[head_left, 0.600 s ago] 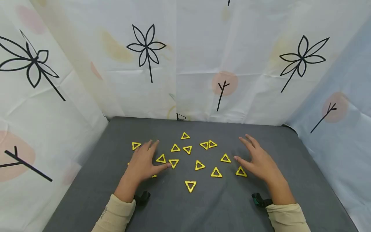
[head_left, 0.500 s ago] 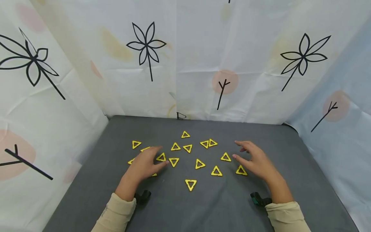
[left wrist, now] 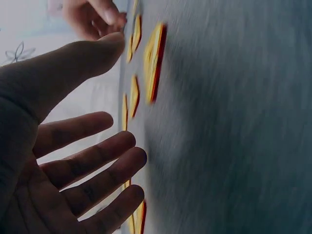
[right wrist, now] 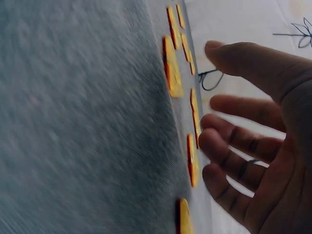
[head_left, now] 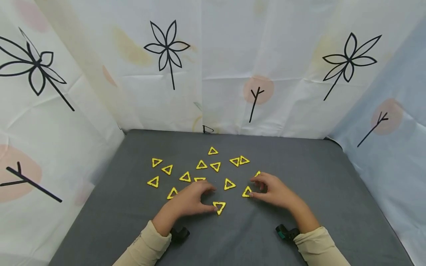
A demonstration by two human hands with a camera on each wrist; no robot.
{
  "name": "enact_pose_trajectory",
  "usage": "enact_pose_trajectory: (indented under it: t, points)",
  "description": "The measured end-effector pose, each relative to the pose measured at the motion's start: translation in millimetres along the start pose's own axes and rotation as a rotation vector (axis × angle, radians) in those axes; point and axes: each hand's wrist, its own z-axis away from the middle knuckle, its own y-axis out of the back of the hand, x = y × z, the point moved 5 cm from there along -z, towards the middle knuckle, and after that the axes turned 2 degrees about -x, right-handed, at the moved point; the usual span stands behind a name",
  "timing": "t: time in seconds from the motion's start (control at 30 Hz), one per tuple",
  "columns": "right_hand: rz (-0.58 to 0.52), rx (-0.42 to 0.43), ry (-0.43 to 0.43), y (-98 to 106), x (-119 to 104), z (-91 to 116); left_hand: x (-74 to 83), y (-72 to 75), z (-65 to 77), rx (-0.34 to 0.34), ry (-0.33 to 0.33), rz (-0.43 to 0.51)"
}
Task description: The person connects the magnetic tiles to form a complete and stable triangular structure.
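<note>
Yellow triangular frames lie scattered flat on the dark grey cloth (head_left: pixel 253 236). My left hand (head_left: pixel 191 199) hovers low over the front middle, its thumb tip overlapping the nearest yellow triangle (head_left: pixel 219 204) in the head view. In the left wrist view its fingers (left wrist: pixel 112 170) are spread and hold nothing. My right hand (head_left: pixel 274 190) hangs to the right of the group, with the thumb tip at the edge of a yellow triangle (head_left: pixel 246 192). Its fingertips partly cover another triangle (head_left: pixel 257 173). The right wrist view shows its fingers (right wrist: pixel 234 134) slightly bent, nothing between them.
Two triangles (head_left: pixel 235 161) touch each other toward the back right. More lie at the left, among them a triangle (head_left: pixel 153 181) near the side. White patterned fabric (head_left: pixel 226 66) walls in the back and both sides. A dark camera (head_left: pixel 179 234) sits at the left wrist.
My left hand has moved right and toward the front, uncovering triangles at the left. My right hand has moved left and slightly forward toward the triangles. The view has tilted down slightly.
</note>
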Motion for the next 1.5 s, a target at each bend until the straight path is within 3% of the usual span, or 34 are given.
enact_pose_trajectory:
  t: [0.2,0.37,0.53,0.77,0.97,1.2,1.5]
  points:
    - [0.09,-0.062,-0.094,-11.0,1.1,-4.5,4.0,-13.0,-6.8,-0.103,0.013,0.005]
    - [0.138,-0.076,-0.12,-16.4,1.1,-5.3,6.5,-16.3,-9.3,-0.13,0.009,0.004]
    - [0.12,-0.088,-0.094,-17.8,-1.6,-4.9,7.7,-19.2,-10.5,-0.14,-0.016,0.035]
    - [0.092,-0.074,-0.007,-17.2,-10.4,-5.5,6.9,-21.6,-11.8,-0.12,-0.022,0.032]
    - [0.024,-0.086,0.02,-18.3,-17.0,-6.8,4.5,-23.1,-14.8,-0.077,0.023,-0.016]
    - [-0.04,-0.163,0.097,-23.6,-26.8,-7.9,6.1,-23.4,-18.9,-0.038,0.021,-0.026]
    - [-0.037,-0.246,0.084,-34.1,-32.8,-7.6,10.9,-26.7,-23.2,-0.021,0.005,-0.017]
